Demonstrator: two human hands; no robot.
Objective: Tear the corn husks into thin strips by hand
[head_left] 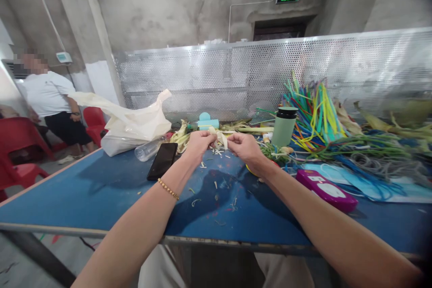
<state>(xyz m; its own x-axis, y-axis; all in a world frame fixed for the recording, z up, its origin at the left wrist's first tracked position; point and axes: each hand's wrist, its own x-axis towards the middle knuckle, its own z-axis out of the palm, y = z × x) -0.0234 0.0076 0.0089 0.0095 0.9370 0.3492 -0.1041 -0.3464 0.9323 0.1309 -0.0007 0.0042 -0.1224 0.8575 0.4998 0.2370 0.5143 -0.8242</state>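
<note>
Papery strip [221, 138], glossy phone [162, 162], shiny metal panel [189, 72]

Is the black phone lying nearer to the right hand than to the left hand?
No, the phone lies left of the left hand, beside the plastic bottle, farther from the right hand.

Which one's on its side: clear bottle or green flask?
The clear plastic bottle, between the pale bag and the black phone. The green flask, beyond the right hand, stands upright.
</note>
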